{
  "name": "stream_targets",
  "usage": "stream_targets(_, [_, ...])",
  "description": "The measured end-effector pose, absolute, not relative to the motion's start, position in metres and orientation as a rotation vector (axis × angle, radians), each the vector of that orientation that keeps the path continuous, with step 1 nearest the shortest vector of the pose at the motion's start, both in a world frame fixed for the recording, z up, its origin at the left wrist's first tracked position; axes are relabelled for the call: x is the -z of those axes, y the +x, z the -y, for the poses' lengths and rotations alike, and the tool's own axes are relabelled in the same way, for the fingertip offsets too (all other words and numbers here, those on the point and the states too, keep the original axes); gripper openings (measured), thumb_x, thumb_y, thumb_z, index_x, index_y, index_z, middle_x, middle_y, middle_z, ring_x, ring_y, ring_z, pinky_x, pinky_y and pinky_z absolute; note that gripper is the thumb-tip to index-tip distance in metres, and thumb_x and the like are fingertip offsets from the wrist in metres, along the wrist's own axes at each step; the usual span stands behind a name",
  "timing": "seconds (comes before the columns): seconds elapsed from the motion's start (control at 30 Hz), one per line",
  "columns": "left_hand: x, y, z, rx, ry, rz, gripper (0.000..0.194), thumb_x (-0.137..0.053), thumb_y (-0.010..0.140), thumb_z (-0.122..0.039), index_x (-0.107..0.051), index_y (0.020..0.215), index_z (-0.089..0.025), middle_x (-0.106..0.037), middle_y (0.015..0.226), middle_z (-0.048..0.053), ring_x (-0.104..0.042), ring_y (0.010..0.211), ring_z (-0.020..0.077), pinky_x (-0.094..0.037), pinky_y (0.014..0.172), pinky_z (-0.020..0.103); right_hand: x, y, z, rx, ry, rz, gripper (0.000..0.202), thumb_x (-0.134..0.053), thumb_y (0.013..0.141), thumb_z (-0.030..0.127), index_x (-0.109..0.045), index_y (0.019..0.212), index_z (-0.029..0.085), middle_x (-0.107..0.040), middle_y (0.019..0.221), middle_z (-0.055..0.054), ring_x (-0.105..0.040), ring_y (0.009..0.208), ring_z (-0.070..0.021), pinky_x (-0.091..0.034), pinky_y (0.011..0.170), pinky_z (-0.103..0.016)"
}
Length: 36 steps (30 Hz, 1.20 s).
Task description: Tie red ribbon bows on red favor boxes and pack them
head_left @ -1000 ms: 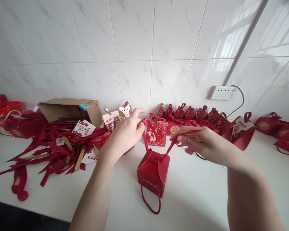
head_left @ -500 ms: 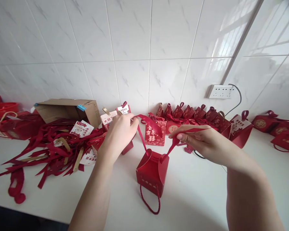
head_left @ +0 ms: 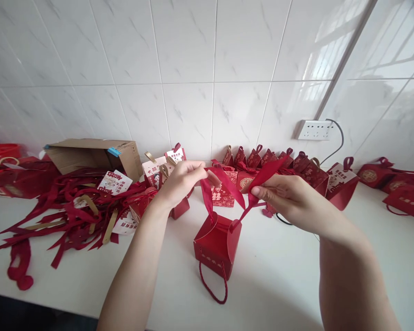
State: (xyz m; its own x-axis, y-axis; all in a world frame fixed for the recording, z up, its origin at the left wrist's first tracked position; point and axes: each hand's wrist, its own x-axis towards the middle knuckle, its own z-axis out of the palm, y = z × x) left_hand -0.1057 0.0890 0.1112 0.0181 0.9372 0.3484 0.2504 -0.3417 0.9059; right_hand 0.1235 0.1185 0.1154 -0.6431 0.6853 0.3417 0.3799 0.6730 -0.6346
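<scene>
A small red gift box (head_left: pixel 216 243) stands on the white table, its top partly open and a twisted cord handle (head_left: pixel 214 294) hanging on the near side. Red ribbon (head_left: pixel 207 197) runs up from holes in its two side flaps. Above the box to the left, my left hand (head_left: pixel 184 181) pinches one end of that ribbon, with a loose tail drooping to the right. My right hand (head_left: pixel 283 195) pinches the other end between thumb and fingers, its tail sticking up to the right. Both ribbon ends are raised over the box.
Behind stand a row of small red boxes (head_left: pixel 271 158) and a patterned red card-like box (head_left: pixel 224 195). At left lie a heap of ribbons and tags (head_left: pixel 79 207) and a cardboard box (head_left: pixel 89 154). More red boxes (head_left: pixel 405 195) sit at right. A power strip (head_left: pixel 315 130) is on the wall.
My hands have come a little closer together above the box. The ribbon tail at my right hand now points upward, and the left strand hangs wider and slacker.
</scene>
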Motion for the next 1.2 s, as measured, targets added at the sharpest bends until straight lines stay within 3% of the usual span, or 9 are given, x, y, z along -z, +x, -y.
stream_targets(0.27, [-0.106,-0.105,-0.097,-1.374,1.480,-0.966,0.018,-0.045,0.070,-0.017,-0.052,0.054,-0.019,-0.051,0.057,-0.001,-0.046,0.053,0.0100,-0.044,0.061,0.025,-0.113,0.122,-0.120,-0.715,-0.837,2.308,0.036,-0.043,0.093,0.046,-0.049,0.069,0.020,-0.040,0.053,0.004,-0.036,0.044,-0.0092,-0.029,0.039,-0.024])
stream_targets(0.5, [-0.106,-0.100,-0.099,-1.443,1.429,-0.909,0.019,-0.050,0.067,-0.025,-0.036,0.055,-0.020,-0.047,0.060,-0.002,-0.046,0.056,0.0104,-0.043,0.057,0.026,-0.112,0.121,-0.121,-0.704,-0.819,2.232,0.042,-0.040,0.093,0.052,-0.039,0.065,0.021,-0.033,0.057,0.005,-0.033,0.048,-0.0090,-0.030,0.042,-0.023])
stream_targets(0.8, [-0.097,-0.101,-0.099,-1.240,1.423,-0.579,0.028,-0.073,0.071,-0.020,-0.045,0.072,-0.018,-0.045,0.071,-0.005,-0.046,0.055,0.0061,-0.036,0.053,0.023,-0.108,0.120,-0.129,-0.840,-0.693,2.098,0.039,-0.043,0.093,0.054,-0.055,0.081,0.018,-0.061,0.080,-0.005,-0.056,0.063,-0.0139,-0.045,0.049,-0.024])
stream_targets(1.1, [-0.093,-0.103,-0.101,-1.211,1.543,-0.540,0.024,-0.069,0.080,-0.038,-0.061,0.079,-0.015,-0.057,0.067,0.001,-0.052,0.060,0.0092,-0.035,0.054,0.023,-0.112,0.120,-0.126,-0.796,-0.665,2.047,0.040,-0.056,0.086,0.054,-0.062,0.073,0.017,-0.057,0.064,-0.001,-0.051,0.054,-0.0122,-0.043,0.047,-0.024])
stream_targets(1.2, [-0.092,-0.101,-0.102,-1.191,1.597,-0.557,0.021,-0.070,0.080,-0.035,-0.061,0.083,-0.017,-0.058,0.064,-0.001,-0.052,0.056,0.0082,-0.038,0.055,0.023,-0.112,0.118,-0.127,-0.927,-0.622,1.936,0.033,-0.063,0.082,0.051,-0.063,0.083,0.018,-0.059,0.069,-0.001,-0.051,0.054,-0.0106,-0.044,0.046,-0.022])
